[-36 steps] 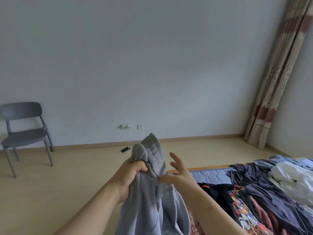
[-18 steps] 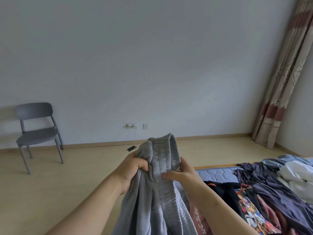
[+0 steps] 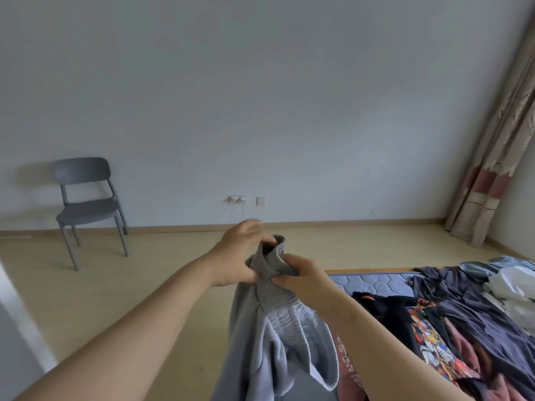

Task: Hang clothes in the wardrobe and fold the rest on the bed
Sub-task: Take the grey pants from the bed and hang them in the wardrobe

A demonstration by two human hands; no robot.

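Note:
A grey sweatshirt-like garment [image 3: 269,340] hangs in front of me, its ribbed cuff or hem bunched at the top. My left hand [image 3: 234,256] pinches the upper edge of that ribbed part with thumb and fingers. My right hand [image 3: 301,277] grips the same bunched fabric from the right, just below. The rest of the garment drapes down between my forearms. On the bed [image 3: 373,280] at the right lies a heap of clothes [image 3: 451,322]: dark blue, black with a colourful print, pink, and white.
A grey chair [image 3: 86,209] stands against the wall at the left. Wall sockets [image 3: 237,199] with a cable sit low on the wall. A patterned curtain [image 3: 498,146] hangs at the right. Wooden floor stretches between me and the wall.
The view has shifted left to right, so the chair sits further in. My hands have worked along the ribbed edge, bunching it tighter; my right hand went from open fingers to gripping the fabric.

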